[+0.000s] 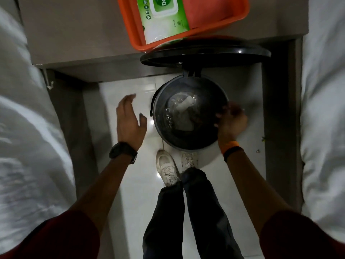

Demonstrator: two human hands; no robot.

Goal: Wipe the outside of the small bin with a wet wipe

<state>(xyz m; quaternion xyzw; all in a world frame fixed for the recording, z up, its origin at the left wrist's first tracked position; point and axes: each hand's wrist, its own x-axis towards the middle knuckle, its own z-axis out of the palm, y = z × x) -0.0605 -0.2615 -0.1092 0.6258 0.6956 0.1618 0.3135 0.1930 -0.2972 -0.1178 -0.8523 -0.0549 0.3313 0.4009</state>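
Right hand sits at the near-right rim of the small bin, fingers curled against the edge; blurred, so can't tell if it pinches a wipe or just the rim. Left hand hovers open, fingers spread, holding nothing, just beside the bin's left wall, not touching. Bin stands on the white tile floor between two beds, lid flipped up, and a foot seems to be on the pedal, toe of the right shoe tucked under the front. Crumpled white waste and a clear liner show inside. Wipes pack lies in the orange tray on the bedside surface behind the bin.

Judgement: step is steadying the bin before wiping. To do it well, brace the rim with one hand, run the wipe down the outer wall in overlapping strokes, and turn the bin to reach the back. No wipe clearly in hand, so one may be needed from the pack.
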